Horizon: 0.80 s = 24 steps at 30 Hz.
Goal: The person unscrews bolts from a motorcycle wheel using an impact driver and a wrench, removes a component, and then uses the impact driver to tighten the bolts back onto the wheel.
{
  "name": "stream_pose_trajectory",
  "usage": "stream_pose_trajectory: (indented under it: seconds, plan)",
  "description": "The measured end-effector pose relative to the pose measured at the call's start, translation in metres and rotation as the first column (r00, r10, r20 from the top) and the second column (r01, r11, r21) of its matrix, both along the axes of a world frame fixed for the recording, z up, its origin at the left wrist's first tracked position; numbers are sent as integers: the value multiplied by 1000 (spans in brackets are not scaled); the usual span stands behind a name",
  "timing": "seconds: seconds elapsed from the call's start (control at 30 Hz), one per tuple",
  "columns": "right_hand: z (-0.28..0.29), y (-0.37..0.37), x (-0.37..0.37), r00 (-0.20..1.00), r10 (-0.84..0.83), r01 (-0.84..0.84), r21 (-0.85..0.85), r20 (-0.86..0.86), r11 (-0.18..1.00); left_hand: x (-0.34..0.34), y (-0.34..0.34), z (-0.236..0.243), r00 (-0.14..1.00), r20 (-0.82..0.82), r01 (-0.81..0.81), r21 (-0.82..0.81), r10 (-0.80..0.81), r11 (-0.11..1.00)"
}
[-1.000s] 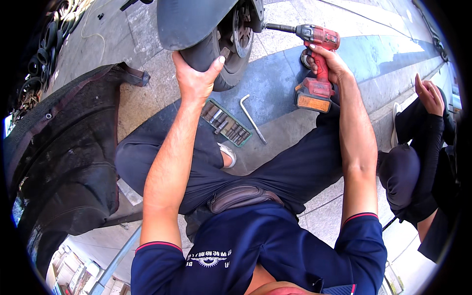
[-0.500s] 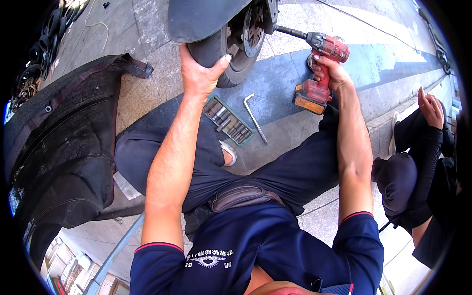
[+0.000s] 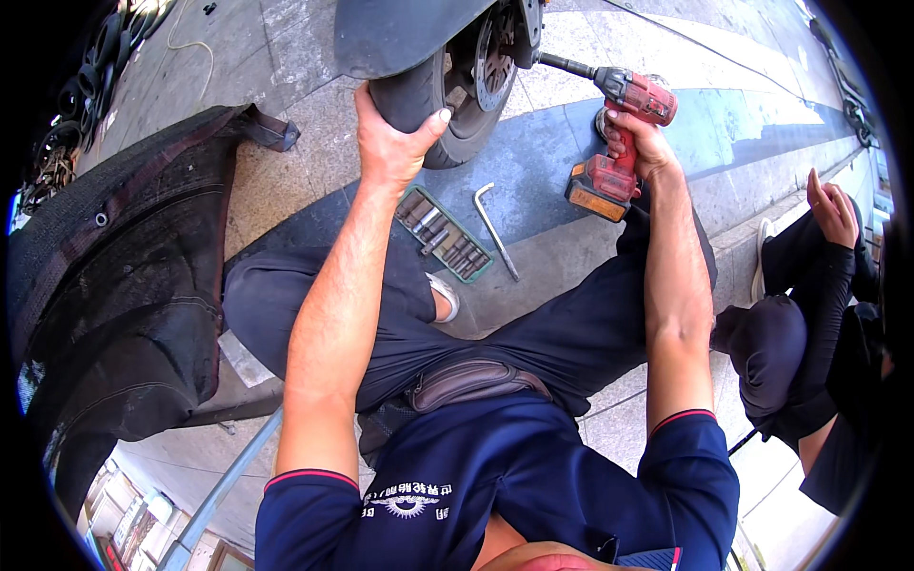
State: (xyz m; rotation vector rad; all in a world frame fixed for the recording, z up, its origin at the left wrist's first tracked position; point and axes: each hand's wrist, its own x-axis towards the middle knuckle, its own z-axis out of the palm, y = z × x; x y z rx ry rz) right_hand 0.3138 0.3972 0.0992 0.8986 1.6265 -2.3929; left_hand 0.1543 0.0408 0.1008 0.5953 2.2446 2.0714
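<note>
1. My left hand grips the lower end of the tyre, thumb lying over its right side, the other fingers mostly hidden round its left
2. That tyre is at the top centre of my view, just below the rim of the dark mudguard
3. My right hand is wrapped round the handle of a red cordless impact wrench; whether a finger presses the trigger, I cannot tell
4. The wrench's dark shaft runs left to the fork leg beside the wheel; I cannot see whether its tip is seated
5. Between my wrists there is open paving, with a socket case and a bent metal bar lying just beside each other
6. The case's upper left edge comes near my left wrist; the bar is well clear of both hands
7. To my left, the black curved panel ends short of my forearm, with pale floor between
8. To my right, another person's hand is well apart from my forearm
</note>
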Motion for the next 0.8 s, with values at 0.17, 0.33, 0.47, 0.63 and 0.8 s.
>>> stream_pose_trajectory:
  seconds: [0.17, 0.33, 0.47, 0.63, 0.8]
  plan:
    - [-3, 2, 1, 1000, 5, -5, -12, -14, 1000, 3, -1, 1, 999, 37, 8, 14, -8, 1000]
    - [-3, 1, 0, 1000, -21, 21, -2, -4, 1000, 3, -1, 3, 999, 51, 17, 19, -18, 1000]
    - [-3, 3, 1, 1000, -10, 10, -6, -8, 1000, 6, 0, 4, 997, -83, -4, -35, 1, 999]
    - [-3, 9, 2, 1000, -18, 18, -10, -2, 1000, 51, -4, -61, 656, 607, -603, 64, 448, 795]
    - [2, 5, -3, 998, 16, -14, -31, 69, 999, 103, 23, -166, 652, 746, 449, -523, 134, 725]
